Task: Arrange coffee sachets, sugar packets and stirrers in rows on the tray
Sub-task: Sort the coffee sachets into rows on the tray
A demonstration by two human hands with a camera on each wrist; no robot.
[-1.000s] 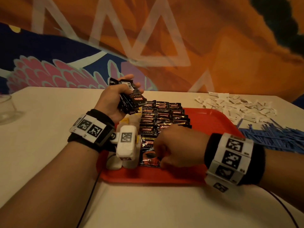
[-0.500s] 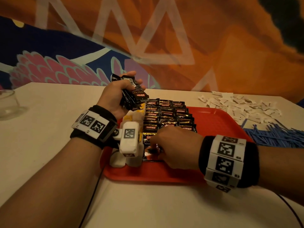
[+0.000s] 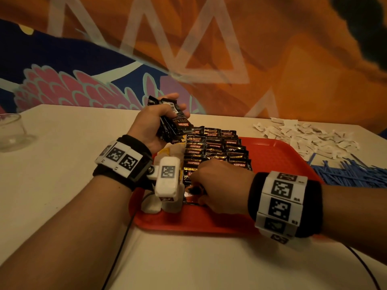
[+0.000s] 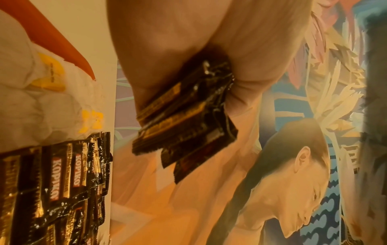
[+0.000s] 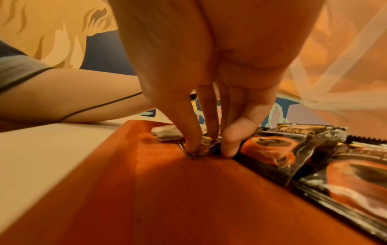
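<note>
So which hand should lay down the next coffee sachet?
Probably the right hand. It is already down on the tray at the near end of the sachet rows, fingertips on the newest one. The left hand is full, gripping the spare stack above the tray.

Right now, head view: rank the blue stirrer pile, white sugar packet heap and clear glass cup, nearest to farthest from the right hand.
1. Blue stirrer pile, on the table right of the right hand.
2. White sugar packet heap, far right, behind the stirrers.
3. Clear glass cup, far left edge.
</note>
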